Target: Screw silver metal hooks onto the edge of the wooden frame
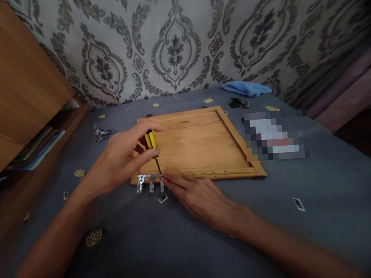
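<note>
Screwdriver (152, 144) set down at the hook rail (151, 184)

I have the right hand (204, 197) low at the near edge of the wooden frame (195, 142), palm down, forearm reaching in from the lower right; its fingers lie close together, tips beside the blade's end – whether they pinch anything I can't tell; the rail sits along that near edge, towards the left corner, its hooks jutting over the rim; above it the left hand (120, 156) comes in from the lower left, thumb and fingers clamped on the yellow-and-black handle; the driver leans slightly, top to the left; to turn well, I'd say, square it to the wood, press straight down and go slowly – right fingertips steadying the rail, clear of the blade; farther off lie keys (238, 103) and a blue cloth (247, 88) by the wall (175, 46).
</note>
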Demonstrator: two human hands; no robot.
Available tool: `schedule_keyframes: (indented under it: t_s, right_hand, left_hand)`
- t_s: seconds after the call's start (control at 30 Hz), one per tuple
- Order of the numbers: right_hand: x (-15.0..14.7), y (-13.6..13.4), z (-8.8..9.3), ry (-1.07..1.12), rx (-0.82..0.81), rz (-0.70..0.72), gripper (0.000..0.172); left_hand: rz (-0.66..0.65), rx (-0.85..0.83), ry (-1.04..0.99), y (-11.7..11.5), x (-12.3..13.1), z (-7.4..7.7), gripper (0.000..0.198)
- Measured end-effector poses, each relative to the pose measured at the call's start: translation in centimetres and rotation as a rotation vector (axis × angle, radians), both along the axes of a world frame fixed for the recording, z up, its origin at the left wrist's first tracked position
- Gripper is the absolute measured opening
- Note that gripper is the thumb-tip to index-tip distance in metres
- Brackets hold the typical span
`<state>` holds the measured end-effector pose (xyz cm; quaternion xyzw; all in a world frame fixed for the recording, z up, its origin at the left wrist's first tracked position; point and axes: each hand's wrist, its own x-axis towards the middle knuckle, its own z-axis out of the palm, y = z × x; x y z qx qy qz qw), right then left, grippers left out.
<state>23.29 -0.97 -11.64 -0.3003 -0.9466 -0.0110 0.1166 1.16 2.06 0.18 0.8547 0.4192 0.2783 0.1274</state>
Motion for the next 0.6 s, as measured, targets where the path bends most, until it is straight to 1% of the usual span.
schedule_keyframes:
  t_s: [0.27,0.43,0.6]
  right_hand:
    - [0.07,-0.11,0.19,-0.003,-0.013,0.002,0.057]
    - [0.04,-0.08,0.14,0.025,-0.031,0.008,0.059]
    - [-0.03,-0.1,0.28,0.0,-0.037,0.001,0.055]
  left_hand:
    - [-0.013,-0.019,0.028,0.17,0.23,-0.63,0.032]
    - [-0.026,-0.02,0.042,0.12,0.33,-0.6,0.032]
    - [-0.02,-0.014,0.049,0.07,0.62,-0.61,0.033]
